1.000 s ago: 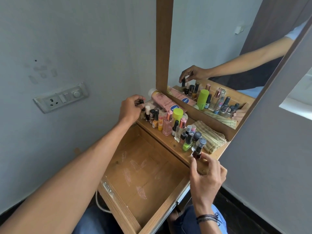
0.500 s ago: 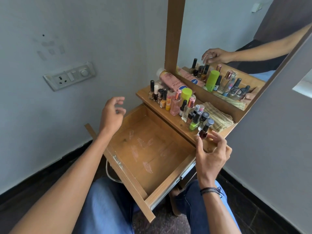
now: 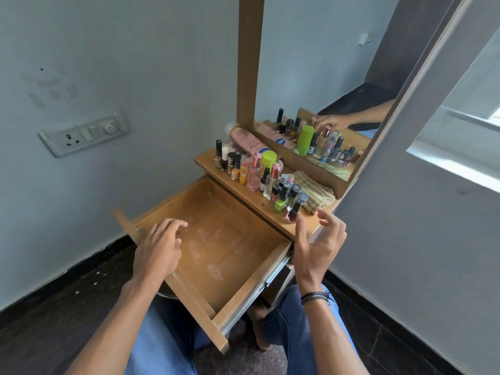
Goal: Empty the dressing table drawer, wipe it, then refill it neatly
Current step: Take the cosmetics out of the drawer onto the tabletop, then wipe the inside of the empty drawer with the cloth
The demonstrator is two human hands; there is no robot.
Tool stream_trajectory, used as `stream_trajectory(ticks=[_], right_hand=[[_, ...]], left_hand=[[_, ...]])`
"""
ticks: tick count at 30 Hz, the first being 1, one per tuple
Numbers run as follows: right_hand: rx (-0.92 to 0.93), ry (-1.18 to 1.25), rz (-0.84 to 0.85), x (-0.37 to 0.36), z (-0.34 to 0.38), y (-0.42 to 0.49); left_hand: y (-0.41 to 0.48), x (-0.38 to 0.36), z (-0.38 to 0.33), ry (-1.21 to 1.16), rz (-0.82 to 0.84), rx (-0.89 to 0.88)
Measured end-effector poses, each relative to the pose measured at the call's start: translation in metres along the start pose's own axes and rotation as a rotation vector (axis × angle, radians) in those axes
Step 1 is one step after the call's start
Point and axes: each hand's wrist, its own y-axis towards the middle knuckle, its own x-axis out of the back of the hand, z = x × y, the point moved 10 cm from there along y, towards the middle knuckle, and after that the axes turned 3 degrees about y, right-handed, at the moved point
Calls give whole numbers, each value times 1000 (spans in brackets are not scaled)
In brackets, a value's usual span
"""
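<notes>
- Head view, the only one: shows the drawer (image 3: 232, 255) pulled well out toward the near side, holding nothing but pale smears (image 3: 215, 272) on its wooden floor
- Finds the left hand (image 3: 158, 249) over the drawer's near-left corner, fingers loose and extended, grasping nothing; cannot tell whether it touches the rim
- Finds the right hand (image 3: 319, 239) by the drawer's far-right corner, fingers spread and lightly curled, released and empty, thumb just beside a dark nail polish bottle (image 3: 293, 212)
- Places the drawer's contents on the tabletop (image 3: 251, 205) beyond the drawer: a crowded row of small upright bottles, a green-capped bottle (image 3: 268, 158) among them, and a pink tube (image 3: 247, 140) lying at the foot of the mirror (image 3: 324, 77)
- Notes a folded cloth (image 3: 313, 192) at the right end of the tabletop, just behind the bottles, with neither hand on it
- Reads as emptying done and wiping not yet begun, judging by the bare, smeared floor
- Calls next for a right-hand reach past the dark bottle to the cloth, careful not to topple the close-packed bottles, then strokes across the floor and into the corners
</notes>
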Motion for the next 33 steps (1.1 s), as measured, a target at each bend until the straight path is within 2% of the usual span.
stream_trajectory(ticks=[2, 4, 6, 10, 13, 17, 22, 26, 30, 33], right_hand=[[66, -22, -53, 11, 6, 17], [142, -92, -6, 12, 10, 44], [143, -153, 210, -7, 7, 74], [132, -443, 837, -69, -17, 91], [204, -501, 1016, -83, -24, 82], [182, -492, 1009, -81, -37, 86], [181, -498, 900, -75, -38, 95], [82, -480, 752, -52, -38, 104], [-136, -355, 521, -11, -38, 103], [-480, -162, 280, 35, -53, 88]], left_hand=[[-3, 2, 0, 7, 1, -1], [-6, 3, -2, 14, 13, -3], [-9, 5, -8, 17, 21, -26], [-18, 28, -8, 39, -71, 67], [-33, 43, 10, -125, -149, 273], [-56, 41, 30, -413, -223, 474], [-57, 42, 29, -479, -269, 509], [-59, 40, 30, -475, -283, 506], [-60, 40, 28, -473, -296, 496], [-59, 38, 27, -480, -304, 484]])
